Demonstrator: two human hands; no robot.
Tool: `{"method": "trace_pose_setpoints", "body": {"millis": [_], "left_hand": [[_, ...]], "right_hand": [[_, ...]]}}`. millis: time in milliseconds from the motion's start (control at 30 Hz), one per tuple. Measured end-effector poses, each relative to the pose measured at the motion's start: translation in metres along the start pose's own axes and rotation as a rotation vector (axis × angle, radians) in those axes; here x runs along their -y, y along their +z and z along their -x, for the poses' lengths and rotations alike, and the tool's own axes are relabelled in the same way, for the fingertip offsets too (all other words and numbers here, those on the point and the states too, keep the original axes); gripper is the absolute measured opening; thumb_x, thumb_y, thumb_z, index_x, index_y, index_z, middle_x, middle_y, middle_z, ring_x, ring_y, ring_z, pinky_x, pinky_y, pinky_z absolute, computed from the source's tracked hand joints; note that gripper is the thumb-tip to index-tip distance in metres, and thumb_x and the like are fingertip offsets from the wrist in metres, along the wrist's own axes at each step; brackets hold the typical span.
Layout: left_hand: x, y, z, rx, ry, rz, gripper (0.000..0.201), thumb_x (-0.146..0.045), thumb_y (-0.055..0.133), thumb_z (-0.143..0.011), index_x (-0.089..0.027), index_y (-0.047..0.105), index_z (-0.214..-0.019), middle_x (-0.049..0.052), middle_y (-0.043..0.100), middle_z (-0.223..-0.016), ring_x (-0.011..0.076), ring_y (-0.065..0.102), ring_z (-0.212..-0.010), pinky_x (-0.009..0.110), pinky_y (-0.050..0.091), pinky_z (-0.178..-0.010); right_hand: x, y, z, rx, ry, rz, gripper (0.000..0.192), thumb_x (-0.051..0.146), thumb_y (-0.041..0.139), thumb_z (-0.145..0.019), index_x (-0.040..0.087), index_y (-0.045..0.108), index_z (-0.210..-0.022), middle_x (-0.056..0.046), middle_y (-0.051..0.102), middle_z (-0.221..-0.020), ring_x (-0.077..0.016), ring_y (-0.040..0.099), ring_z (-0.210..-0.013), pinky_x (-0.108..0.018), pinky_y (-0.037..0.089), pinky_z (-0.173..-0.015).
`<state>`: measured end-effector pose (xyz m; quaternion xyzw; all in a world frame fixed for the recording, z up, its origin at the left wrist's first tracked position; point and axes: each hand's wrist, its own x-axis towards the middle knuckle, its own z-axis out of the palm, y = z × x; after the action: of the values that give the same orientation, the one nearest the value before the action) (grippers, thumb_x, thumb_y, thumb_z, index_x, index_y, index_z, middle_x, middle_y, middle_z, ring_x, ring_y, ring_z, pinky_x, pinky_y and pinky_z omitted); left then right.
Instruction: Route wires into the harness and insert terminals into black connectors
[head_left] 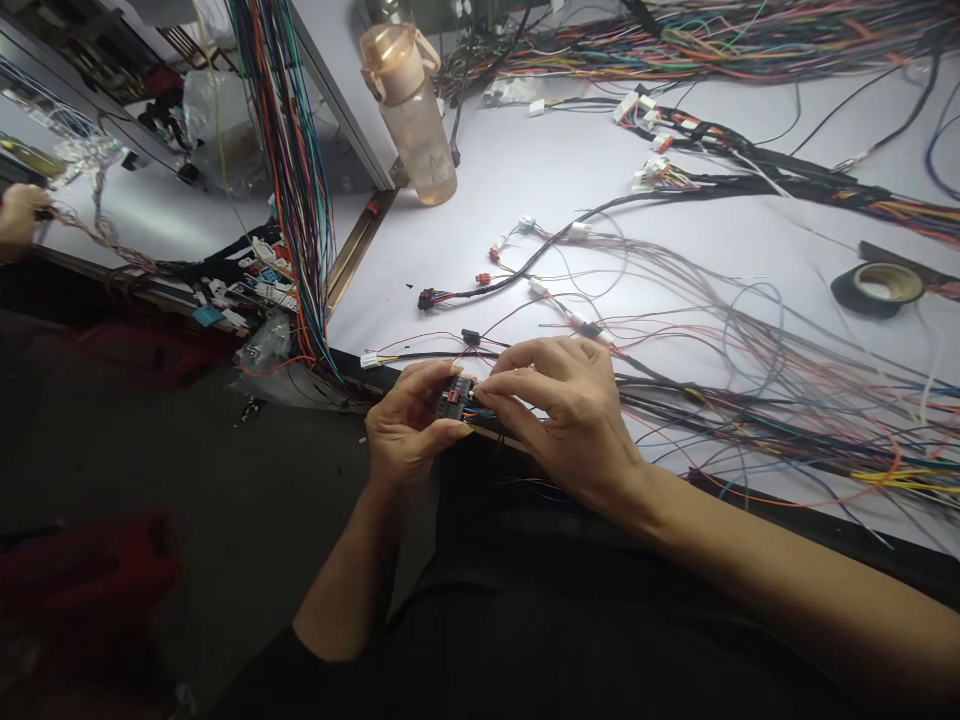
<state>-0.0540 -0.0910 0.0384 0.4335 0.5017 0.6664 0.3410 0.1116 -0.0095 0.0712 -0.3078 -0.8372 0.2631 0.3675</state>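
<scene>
Between the thumb and fingers of my left hand [409, 425] is a dark connector housing [454, 398] with a small red part on its face. My right hand [566, 410] is pinched at the housing's right side, where thin wires run out; what exactly lies between its fingertips is too small to make out. Both hands are at the table's front edge. Just beyond them lie a small black connector [470, 337] on red wires and a white connector [370, 358] on a black-sleeved cable.
Wire bundles [712, 390] spread across the table's right side. A black tape roll [877, 288] lies at the right, a water bottle [411, 115] stands at the back left. Hanging wires [289, 180] drop past the left edge. Another person's hand [22, 215] shows at far left.
</scene>
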Motion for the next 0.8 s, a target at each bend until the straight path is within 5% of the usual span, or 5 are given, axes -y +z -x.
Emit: {"method": "trace_pose_setpoints", "body": {"millis": [500,800], "left_hand": [[0.007,0.009,0.013,-0.02,-0.096,0.075,0.044,-0.023,0.086,-0.062,-0.025,0.073,-0.103,0.005,0.07,-0.103,0.0182,0.066,-0.096,0.028,0.055,-0.087],[0.004,0.006,0.011,-0.121,-0.137,0.108,0.044,-0.027,0.087,-0.06,-0.026,0.072,-0.102,0.004,0.072,-0.1,0.0196,0.07,-0.089,0.033,0.058,-0.083]], "right_hand": [[-0.003,0.01,0.009,-0.004,-0.062,0.021,0.015,0.021,0.053,-0.095,0.022,0.064,-0.084,0.001,0.067,-0.091,-0.0151,0.055,-0.085,-0.038,0.03,-0.089],[-0.004,-0.005,0.013,-0.012,0.044,0.005,0.014,0.024,0.058,-0.093,0.025,0.065,-0.081,0.001,0.069,-0.09,-0.0175,0.058,-0.086,-0.04,0.029,-0.088]]}}
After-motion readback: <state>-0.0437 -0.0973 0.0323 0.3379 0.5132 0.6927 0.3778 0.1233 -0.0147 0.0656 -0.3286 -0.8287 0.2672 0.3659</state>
